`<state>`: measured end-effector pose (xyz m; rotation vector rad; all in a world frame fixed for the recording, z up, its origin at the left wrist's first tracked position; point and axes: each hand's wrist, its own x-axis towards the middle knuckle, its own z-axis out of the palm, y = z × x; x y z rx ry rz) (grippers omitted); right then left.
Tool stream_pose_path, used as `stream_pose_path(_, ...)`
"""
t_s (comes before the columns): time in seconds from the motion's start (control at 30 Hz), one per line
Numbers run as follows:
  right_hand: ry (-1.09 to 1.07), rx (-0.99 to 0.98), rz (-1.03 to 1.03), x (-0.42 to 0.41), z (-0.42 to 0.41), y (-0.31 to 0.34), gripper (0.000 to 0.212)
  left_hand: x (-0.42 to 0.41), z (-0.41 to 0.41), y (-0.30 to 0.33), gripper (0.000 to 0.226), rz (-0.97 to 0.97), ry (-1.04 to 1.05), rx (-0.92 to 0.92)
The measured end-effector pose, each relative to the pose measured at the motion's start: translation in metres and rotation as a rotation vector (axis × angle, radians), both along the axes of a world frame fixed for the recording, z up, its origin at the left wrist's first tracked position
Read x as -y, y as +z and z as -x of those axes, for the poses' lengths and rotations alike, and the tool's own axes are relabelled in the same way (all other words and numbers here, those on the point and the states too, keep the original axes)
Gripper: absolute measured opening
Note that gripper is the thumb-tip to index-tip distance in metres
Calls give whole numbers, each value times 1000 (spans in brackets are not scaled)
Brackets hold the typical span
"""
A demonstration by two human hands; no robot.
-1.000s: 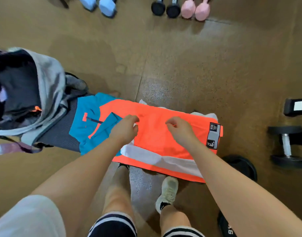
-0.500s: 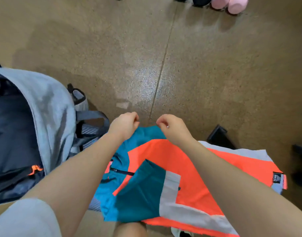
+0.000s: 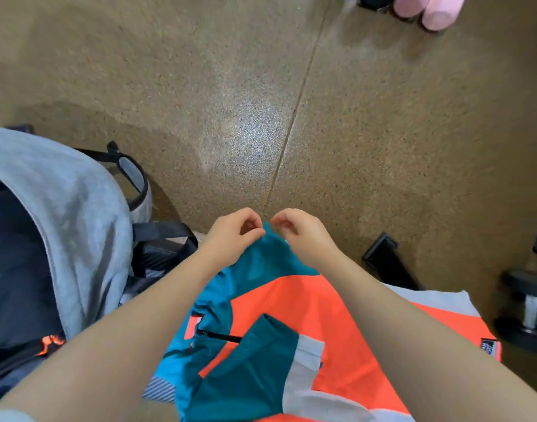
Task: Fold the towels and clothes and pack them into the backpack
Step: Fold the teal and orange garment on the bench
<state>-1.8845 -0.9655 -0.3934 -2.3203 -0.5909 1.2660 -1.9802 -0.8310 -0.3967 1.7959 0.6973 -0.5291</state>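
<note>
Floor (image 3: 367, 141) fills most of the view, brown speckled, w/ a thin seam running down toward your hands. Backpack (image 3: 78, 226) sits at left, grey flap thrown back, dark inside showing, black straps on its right side next to the garment. Garment (image 3: 291, 324), orange/teal/grey w/ a short black zip, lies spread on the floor just right of the backpack and under both your forearms; its far teal edge is lifted up off the floor between your hands. A black label shows at its right edge.

Dumbbell (image 3: 529, 309), black w/ a metal handle, lies at the right edge, near the garment's right corner. Pink dumbbell heads (image 3: 428, 9) are at top right, well apart from everything else. A small black block (image 3: 386, 260) lies on the floor just beyond the garment.

Your left hand (image 3: 233, 236) has fingers curled, pinching the teal edge at its top. Your right hand (image 3: 303, 236) is curled the same way, fingertips at the same edge just beside the left; looks like a pinch, but the contact itself is hard to see.
</note>
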Motion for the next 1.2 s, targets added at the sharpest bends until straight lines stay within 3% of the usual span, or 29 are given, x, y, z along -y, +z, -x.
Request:
stream_pose_path(0.13, 337, -266, -177, -12, 0, 7, 41, 3, 14, 20, 26, 41, 49, 156)
stream_pose_path(0.2, 540, -223, -99, -13, -4, 10, 32, 6, 18, 25, 23, -6, 19, 194)
stream_pose_path(0.4, 835, 394, 29, 24, -31, 29, 25, 12, 35, 32, 10, -163, -96, 243)
stream_pose_path(0.5, 880, 692, 82, 55, -36, 51, 20, 18, 39, 40, 17, -299, -273, 354)
stream_pose_path(0.6, 864, 864, 122, 90, -29, 68, 13, 22, 43, 43, 27, -490, -501, 469)
stream_pose_path(0.7, 764, 950, 20, 114, -1, 85, 11, 30, 52, 45, 22, -665, -615, 437)
stream_pose_path(0.8, 718, 763, 50, 118, 52, 102, 43, 49, 66, 53, 13, -776, -394, 217)
stream_pose_path(0.87, 628, 630, 136, 111, 87, 108, 51, 67, 77, 57, 13, -660, -70, -20)
stream_pose_path(0.97, 434, 386, 211, 94, 126, 108, 21, 98, 83, 74, 36, -109, 458, -327)
stream_pose_path(1.03, 348, 193, 194, 88, 147, 100, 15, 118, 84, 79, 38, 261, 716, -424)
stream_pose_path(1.1, 252, 82, 131, 88, 158, 92, 19, 132, 90, 70, 21, 249, 682, -380)
stream_pose_path(1.2, 131, -163, -46, 96, 153, 84, 26, 138, 98, 54, 7, 28, 687, -249)
